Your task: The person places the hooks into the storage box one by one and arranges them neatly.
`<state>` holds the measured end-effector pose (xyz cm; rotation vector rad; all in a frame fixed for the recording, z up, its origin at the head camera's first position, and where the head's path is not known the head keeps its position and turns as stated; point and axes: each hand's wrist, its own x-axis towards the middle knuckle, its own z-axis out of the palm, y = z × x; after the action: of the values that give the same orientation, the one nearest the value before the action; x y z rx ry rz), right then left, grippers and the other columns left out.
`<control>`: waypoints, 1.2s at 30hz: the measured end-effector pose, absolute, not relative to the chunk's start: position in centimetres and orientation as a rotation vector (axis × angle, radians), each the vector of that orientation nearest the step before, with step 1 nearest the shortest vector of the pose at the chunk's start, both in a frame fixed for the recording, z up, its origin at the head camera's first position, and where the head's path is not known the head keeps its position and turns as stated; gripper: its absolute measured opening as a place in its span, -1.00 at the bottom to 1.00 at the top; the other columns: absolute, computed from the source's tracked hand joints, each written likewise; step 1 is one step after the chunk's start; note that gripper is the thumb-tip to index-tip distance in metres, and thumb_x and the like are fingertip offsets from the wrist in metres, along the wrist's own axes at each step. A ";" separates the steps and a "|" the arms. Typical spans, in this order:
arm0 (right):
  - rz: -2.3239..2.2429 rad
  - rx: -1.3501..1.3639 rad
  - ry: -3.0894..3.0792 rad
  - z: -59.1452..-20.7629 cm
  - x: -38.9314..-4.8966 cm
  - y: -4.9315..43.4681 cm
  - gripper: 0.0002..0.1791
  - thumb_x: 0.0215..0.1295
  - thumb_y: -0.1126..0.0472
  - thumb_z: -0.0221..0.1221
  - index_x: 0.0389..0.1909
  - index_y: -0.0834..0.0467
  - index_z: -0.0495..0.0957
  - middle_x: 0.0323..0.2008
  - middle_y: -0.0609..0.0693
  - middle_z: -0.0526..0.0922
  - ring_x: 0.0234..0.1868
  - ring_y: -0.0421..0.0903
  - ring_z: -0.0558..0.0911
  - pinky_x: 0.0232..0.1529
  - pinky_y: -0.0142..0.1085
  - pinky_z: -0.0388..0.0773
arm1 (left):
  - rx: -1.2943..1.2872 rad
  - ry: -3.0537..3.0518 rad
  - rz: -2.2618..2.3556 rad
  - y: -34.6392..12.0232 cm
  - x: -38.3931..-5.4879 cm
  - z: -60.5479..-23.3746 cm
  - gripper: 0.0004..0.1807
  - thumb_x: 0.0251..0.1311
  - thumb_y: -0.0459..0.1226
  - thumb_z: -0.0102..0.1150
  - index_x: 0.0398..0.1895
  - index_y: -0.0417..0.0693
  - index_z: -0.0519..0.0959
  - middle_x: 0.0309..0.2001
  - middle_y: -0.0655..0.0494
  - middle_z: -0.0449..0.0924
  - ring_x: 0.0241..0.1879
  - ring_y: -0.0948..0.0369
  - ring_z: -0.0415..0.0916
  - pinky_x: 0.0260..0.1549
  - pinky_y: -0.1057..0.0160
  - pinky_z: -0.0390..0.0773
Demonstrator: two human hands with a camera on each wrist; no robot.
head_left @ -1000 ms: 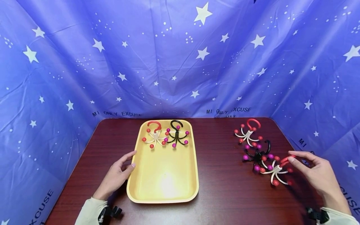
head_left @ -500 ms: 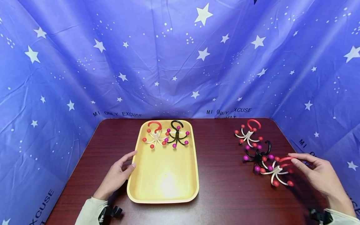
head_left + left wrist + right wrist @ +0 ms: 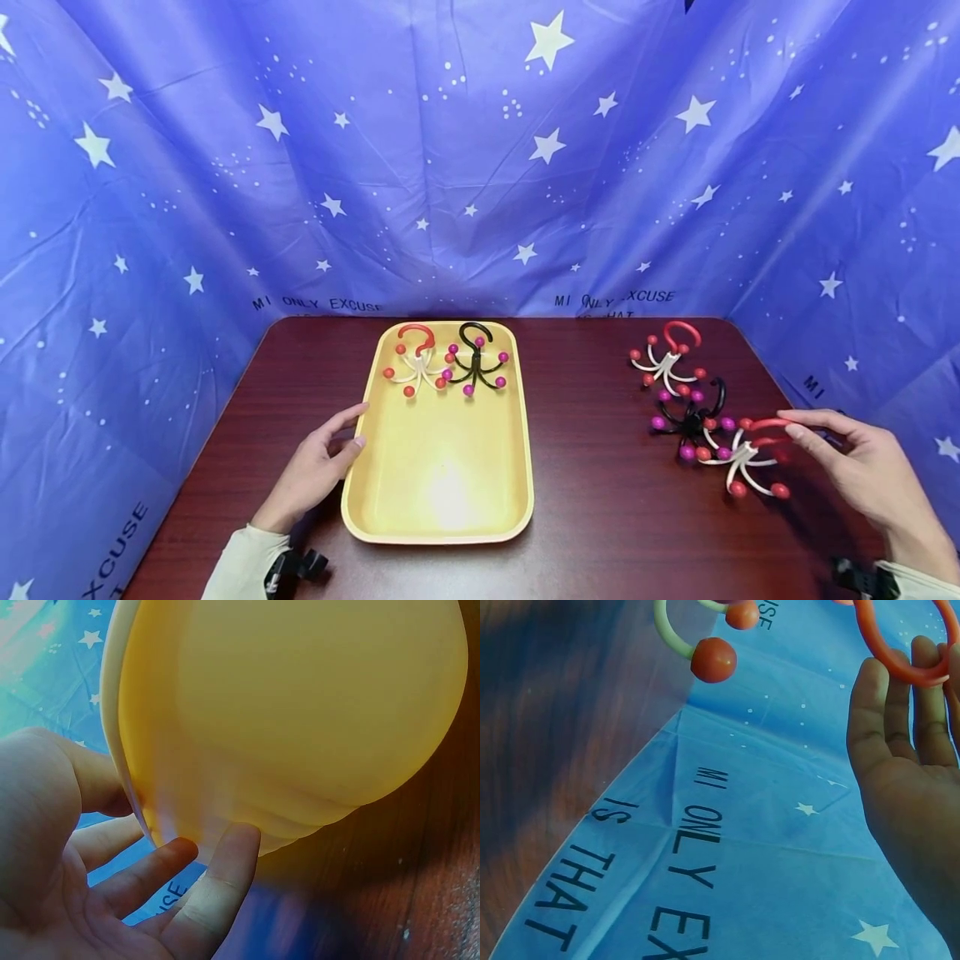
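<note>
My left hand (image 3: 309, 475) grips the left rim of a yellow tray (image 3: 438, 537). In the left wrist view, fingertips (image 3: 240, 840) lie against the tray's outer wall. At the right, thumb and index finger of my right hand (image 3: 862, 467) pinch the red hooked handle of a white claw massager (image 3: 742, 458) with red ball tips. Its prongs overlap a black claw massager (image 3: 693, 423) with purple balls. Another white-and-red massager (image 3: 666, 363) lies behind. At the tray's far end are a white-and-red massager (image 3: 420, 367) and a black-and-purple massager (image 3: 477, 358), side by side.
A dark wood table (image 3: 592, 500) carries everything. Blue star-printed cloth (image 3: 480, 167) hangs close behind the table and along both sides. Raised tray walls stand between the tray's inside and the table surface.
The right hand keeps the red handle and has shifted slightly right and down; the handle has tipped a little upward. The whole head view has drifted slightly. The left hand stays at the rim.
</note>
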<state>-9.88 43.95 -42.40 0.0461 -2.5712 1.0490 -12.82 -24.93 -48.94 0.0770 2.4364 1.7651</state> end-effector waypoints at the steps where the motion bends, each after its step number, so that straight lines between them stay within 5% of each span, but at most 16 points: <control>1: 1.047 0.035 -2.571 -42.3 -9.8 43.9 -0.79 0.39 0.32 0.38 0.00 0.14 0.79 -0.25 -0.72 0.67 -0.10 -0.75 0.51 -0.22 -0.71 0.31 | 0.077 2.433 1.767 -24.9 -12.8 -49.0 -0.43 0.55 -0.29 0.16 0.56 0.01 0.37 0.39 -0.31 0.42 -0.03 0.05 0.70 -0.23 0.21 0.77; 10: 1.094 0.003 -2.560 -41.0 -9.6 43.2 -0.79 0.40 0.32 0.37 0.02 0.19 0.78 -0.27 -0.60 0.75 -0.13 -0.69 0.56 -0.22 -0.70 0.35 | 0.091 2.443 1.769 -25.0 -12.7 -49.1 -0.43 0.55 -0.28 0.17 0.57 0.02 0.37 0.39 -0.29 0.43 -0.02 0.06 0.69 -0.24 0.21 0.76; 17: 1.001 0.010 -2.553 -40.0 -9.4 43.3 -0.81 0.38 0.31 0.39 -0.04 0.09 0.81 -0.42 -0.58 0.73 -0.45 -0.57 0.52 -0.51 -0.47 0.32 | 0.095 2.448 1.769 -25.0 -12.7 -49.1 -0.43 0.54 -0.29 0.17 0.56 0.00 0.38 0.37 -0.31 0.46 -0.02 0.04 0.70 -0.23 0.21 0.77; 19: 1.007 0.014 -2.552 -39.8 -9.4 43.2 -0.81 0.39 0.31 0.38 -0.03 0.10 0.80 -0.38 -0.61 0.73 -0.34 -0.62 0.57 -0.46 -0.55 0.35 | 0.097 2.443 1.772 -25.0 -12.7 -49.1 -0.43 0.54 -0.29 0.17 0.56 0.00 0.38 0.36 -0.31 0.46 -0.02 0.04 0.70 -0.23 0.20 0.77; 36: 1.045 0.014 -2.506 -37.4 -9.9 41.0 -0.79 0.41 0.32 0.36 0.01 0.15 0.79 -0.33 -0.62 0.72 -0.47 -0.57 0.53 -0.55 -0.53 0.33 | 0.104 2.441 1.776 -24.9 -12.7 -49.0 -0.43 0.55 -0.30 0.16 0.57 -0.01 0.37 0.36 -0.32 0.47 0.01 0.01 0.70 -0.21 0.22 0.77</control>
<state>-9.91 40.98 -37.38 0.0139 -2.5062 1.0445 -12.68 -24.85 -48.99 0.1039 2.4405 1.7758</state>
